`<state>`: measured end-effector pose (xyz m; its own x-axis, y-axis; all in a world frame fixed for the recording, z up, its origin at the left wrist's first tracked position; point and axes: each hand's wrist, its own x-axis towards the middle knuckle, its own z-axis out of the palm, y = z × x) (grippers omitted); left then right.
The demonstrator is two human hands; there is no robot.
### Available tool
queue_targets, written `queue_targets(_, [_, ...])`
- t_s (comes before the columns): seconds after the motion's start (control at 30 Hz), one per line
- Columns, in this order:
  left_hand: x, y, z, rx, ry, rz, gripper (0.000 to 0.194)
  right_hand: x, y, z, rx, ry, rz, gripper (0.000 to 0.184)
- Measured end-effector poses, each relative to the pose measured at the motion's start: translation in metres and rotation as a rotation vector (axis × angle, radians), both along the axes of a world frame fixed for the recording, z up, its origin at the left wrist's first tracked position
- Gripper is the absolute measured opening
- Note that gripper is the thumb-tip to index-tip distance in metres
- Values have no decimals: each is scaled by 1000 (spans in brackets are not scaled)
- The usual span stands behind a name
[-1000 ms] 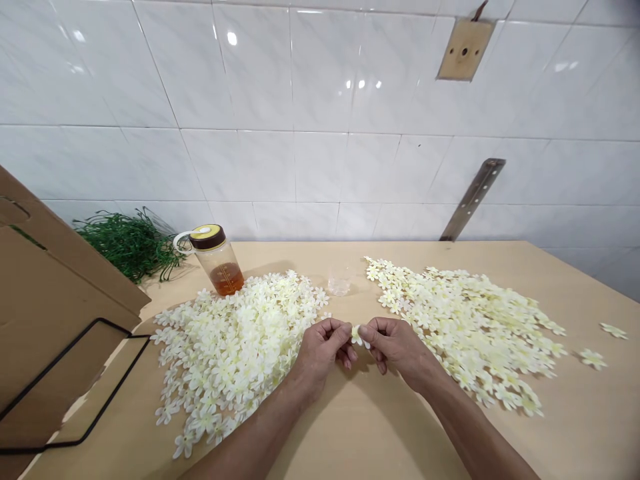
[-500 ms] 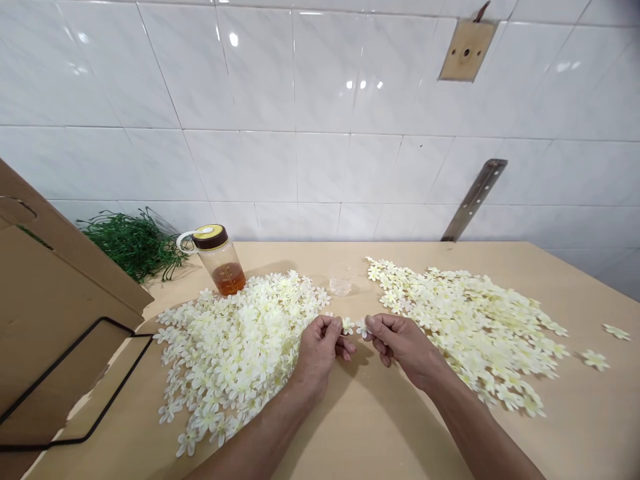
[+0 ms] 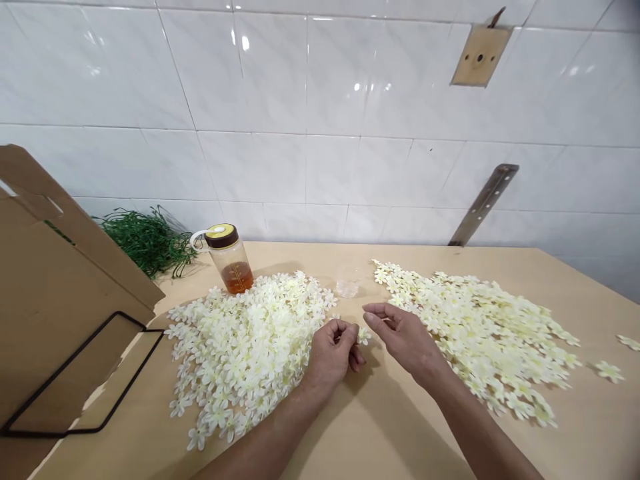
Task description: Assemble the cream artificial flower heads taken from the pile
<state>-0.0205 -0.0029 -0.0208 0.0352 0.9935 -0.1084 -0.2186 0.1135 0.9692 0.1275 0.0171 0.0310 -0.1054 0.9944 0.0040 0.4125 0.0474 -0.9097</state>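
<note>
My left hand (image 3: 337,347) pinches a small white artificial flower (image 3: 364,335) between thumb and fingers, its petals sticking out to the right. Just beyond that flower is my right hand (image 3: 397,333), fingers extended and slightly parted, with nothing visible in them. A dense pile of white artificial flowers (image 3: 260,333) lies beside and behind my left hand. To the right of my right hand spreads a second, flatter heap of pale yellow-white flowers (image 3: 490,327). Some small clear plastic pieces (image 3: 347,288) lie on the table between the two heaps.
A bottle (image 3: 233,263) of amber liquid stands behind the left pile. Green artificial stems (image 3: 150,240) lie at the back left, near a cardboard box (image 3: 65,287) and a black wire frame (image 3: 135,373). A metal bracket (image 3: 484,205) leans against the tiled wall.
My right hand has let go of the flower it pinched and opened. My left hand still holds a flower. The whole view has shifted slightly.
</note>
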Motion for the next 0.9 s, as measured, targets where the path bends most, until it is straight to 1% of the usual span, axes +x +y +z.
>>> queue_targets(0.1, [0, 0, -1, 12, -26, 23, 36, 6, 1, -11, -58, -2, 174, 37])
queue_targets(0.13, [0, 0, -2, 17, -29, 30, 36, 6, 1, -13, -88, 10, 204, 37])
queue_targets(0.17, [0, 0, -3, 20, -30, 35, 36, 6, 0, -13, -119, 15, 208, 37])
queue_targets(0.3, [1, 1, -7, 24, -36, 37, 35, 5, 0, -13, -190, -16, 135, 33])
queue_targets(0.53, [2, -1, -5, 42, 12, 63, 35, 9, 2, -19, -186, 1, 191, 34])
queue_targets(0.7, [2, -3, -3, 46, 5, 8, 35, 13, 2, -19, -175, 22, 182, 32])
queue_targets(0.9, [1, -4, 5, -3, -46, -70, 38, 12, 2, -19, -216, 84, 198, 39])
